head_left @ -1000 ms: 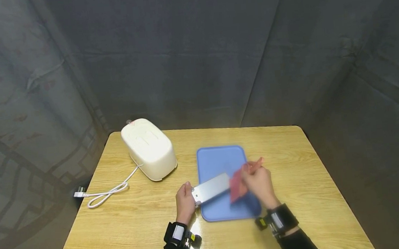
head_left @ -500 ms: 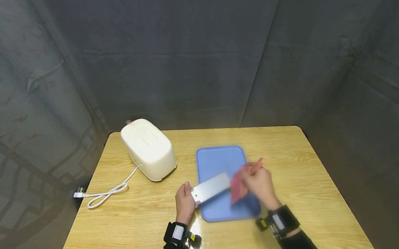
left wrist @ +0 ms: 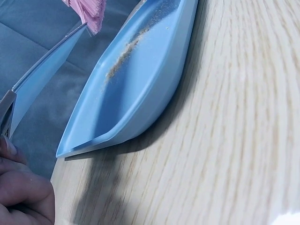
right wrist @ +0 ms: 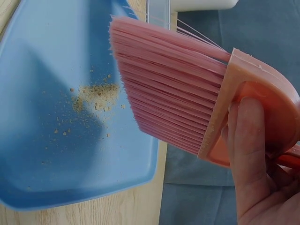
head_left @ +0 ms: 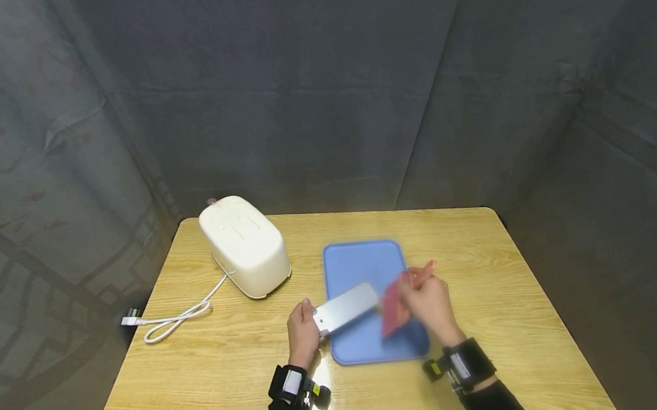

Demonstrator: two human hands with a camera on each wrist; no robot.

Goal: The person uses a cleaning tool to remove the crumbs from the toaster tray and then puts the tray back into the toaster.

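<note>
My left hand [head_left: 303, 335] grips one end of a flat silver crumb tray [head_left: 346, 308], which slants over the blue tray [head_left: 362, 254]. In the right wrist view, my right hand [right wrist: 255, 164] pinches the head of a brush [right wrist: 168, 79] with pink bristles and an orange body. The bristles hang beside the crumb tray's far end, above the blue tray. Tan crumbs [right wrist: 98, 96] lie in a small heap on the blue tray, with finer bits scattered around. In the left wrist view, curled fingers [left wrist: 23, 192] hold the crumb tray's near end.
A cream toaster [head_left: 247, 248] lies at the back left of the wooden table [head_left: 454, 233]. From it a looped white cord [head_left: 177, 319] runs to a plug [head_left: 132, 319] by the left edge. Grey curtains [head_left: 319, 101] hang around the table.
The crumb tray in my left hand has shifted very slightly left. A narrow gap shows between its far end and the bristles; the brush has moved only a touch right.
</note>
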